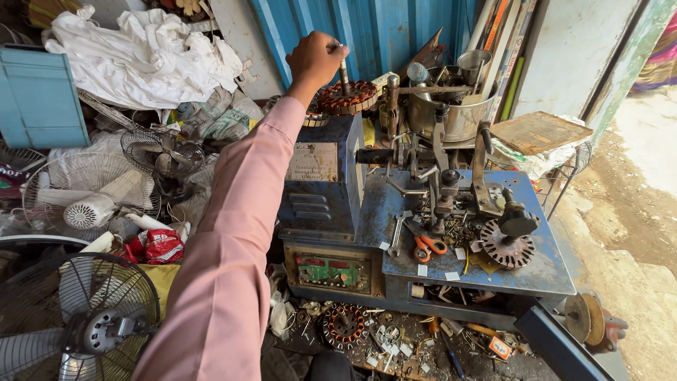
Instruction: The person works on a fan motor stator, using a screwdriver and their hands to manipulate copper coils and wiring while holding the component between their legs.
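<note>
My left hand point(315, 60) reaches far forward in a pink sleeve, with its fist closed around the top of a short metal rod point(345, 76). The rod stands upright in the middle of a round copper-wound stator point(347, 99). That stator lies on top of the blue box part of a winding machine point(321, 204). My right hand is out of view.
On the machine's blue table point(543, 271) lie orange-handled scissors point(428, 247) and a second stator point(505, 248). A steel pot point(458, 116) and a wooden board point(539, 132) are behind. Fans point(92, 324) and white cloth point(148, 56) crowd the left; another stator point(344, 324) lies among scraps below.
</note>
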